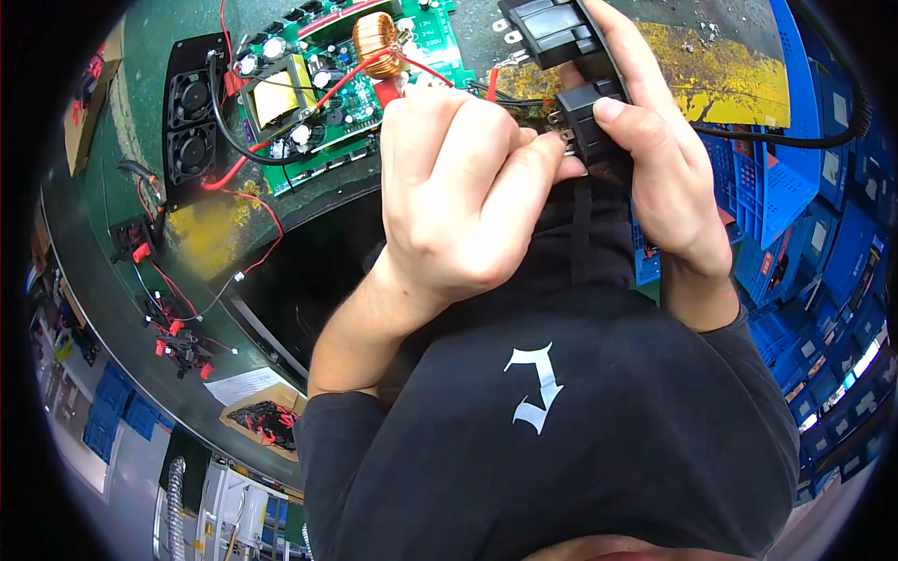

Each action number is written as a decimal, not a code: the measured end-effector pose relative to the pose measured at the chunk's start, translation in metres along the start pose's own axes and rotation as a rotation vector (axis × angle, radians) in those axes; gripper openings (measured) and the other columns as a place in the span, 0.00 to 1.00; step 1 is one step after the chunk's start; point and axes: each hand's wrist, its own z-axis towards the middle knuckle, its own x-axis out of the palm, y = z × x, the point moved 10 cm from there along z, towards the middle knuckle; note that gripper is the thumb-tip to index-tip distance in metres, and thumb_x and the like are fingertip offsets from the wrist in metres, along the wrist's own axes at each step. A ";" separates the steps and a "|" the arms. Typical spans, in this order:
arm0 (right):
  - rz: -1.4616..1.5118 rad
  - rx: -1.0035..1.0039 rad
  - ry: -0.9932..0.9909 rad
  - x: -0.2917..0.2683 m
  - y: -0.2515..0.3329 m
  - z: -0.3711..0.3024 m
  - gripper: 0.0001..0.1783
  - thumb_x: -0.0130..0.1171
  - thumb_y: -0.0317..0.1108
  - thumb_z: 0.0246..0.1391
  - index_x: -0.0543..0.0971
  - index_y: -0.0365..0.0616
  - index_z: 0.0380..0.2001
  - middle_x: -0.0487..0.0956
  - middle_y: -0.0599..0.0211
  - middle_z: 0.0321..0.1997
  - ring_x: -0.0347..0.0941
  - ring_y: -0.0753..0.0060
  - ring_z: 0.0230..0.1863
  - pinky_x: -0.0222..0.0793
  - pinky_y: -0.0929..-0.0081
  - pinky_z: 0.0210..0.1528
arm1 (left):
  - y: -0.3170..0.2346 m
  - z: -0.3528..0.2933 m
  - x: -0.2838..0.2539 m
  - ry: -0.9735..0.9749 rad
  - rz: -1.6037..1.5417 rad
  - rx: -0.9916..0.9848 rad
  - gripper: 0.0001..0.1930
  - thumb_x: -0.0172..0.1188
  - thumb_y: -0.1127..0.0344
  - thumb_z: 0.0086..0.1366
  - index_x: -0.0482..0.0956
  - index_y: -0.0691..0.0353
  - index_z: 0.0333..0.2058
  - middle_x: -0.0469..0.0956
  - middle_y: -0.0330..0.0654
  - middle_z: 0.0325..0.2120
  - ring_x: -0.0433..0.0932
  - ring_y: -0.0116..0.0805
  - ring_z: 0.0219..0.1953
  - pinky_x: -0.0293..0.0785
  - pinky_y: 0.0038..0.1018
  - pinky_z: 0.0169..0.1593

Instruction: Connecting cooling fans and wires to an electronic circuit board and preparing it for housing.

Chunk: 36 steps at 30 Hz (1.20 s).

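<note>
My right hand [675, 192] grips a black panel with sockets [561, 33], its thumb pressed on the lower black socket [582, 98]. Metal terminals stick out of the sockets on the side towards my left hand [458, 192]. That hand is closed, thumb and forefinger pinched at the lower socket's terminals; what lies between the fingertips is hidden. A red wire [492, 86] with a metal lug stands near the upper socket. Behind my left hand lies a green circuit board [440, 37] carrying a copper-wound coil [374, 39] and a yellow transformer [279, 92].
A black plate with two fans [192, 98] lies left of the board. Small black-and-red wired parts [182, 348] are scattered down the green bench, above an open cardboard box [290, 397] of wired parts. Blue crates [781, 196] stand at the right, where a black cable [795, 143] runs.
</note>
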 end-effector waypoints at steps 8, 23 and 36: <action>0.372 -0.010 -0.326 0.037 -0.026 -0.010 0.42 0.44 0.30 0.58 0.48 0.30 0.75 0.60 0.50 0.74 0.57 0.62 0.73 0.48 0.68 0.74 | 0.004 -0.007 0.000 -0.012 -0.069 -0.012 0.11 0.72 0.66 0.50 0.83 0.66 0.28 0.70 0.37 0.24 0.72 0.38 0.29 0.66 0.35 0.32; 0.200 -0.088 -0.304 -0.002 -0.023 -0.009 0.44 0.45 0.29 0.54 0.52 0.32 0.75 0.65 0.53 0.71 0.62 0.65 0.71 0.56 0.70 0.70 | 0.054 0.017 -0.046 0.115 0.256 -0.316 0.08 0.72 0.68 0.58 0.90 0.56 0.38 0.87 0.38 0.40 0.77 0.37 0.46 0.67 0.29 0.56; 0.027 -0.146 -0.151 -0.017 -0.042 -0.015 0.47 0.51 0.46 0.53 0.58 0.30 0.73 0.72 0.55 0.65 0.69 0.71 0.56 0.61 0.75 0.63 | 0.049 0.006 -0.018 0.009 -0.040 -0.407 0.06 0.70 0.76 0.60 0.87 0.66 0.37 0.83 0.41 0.29 0.77 0.32 0.30 0.71 0.24 0.37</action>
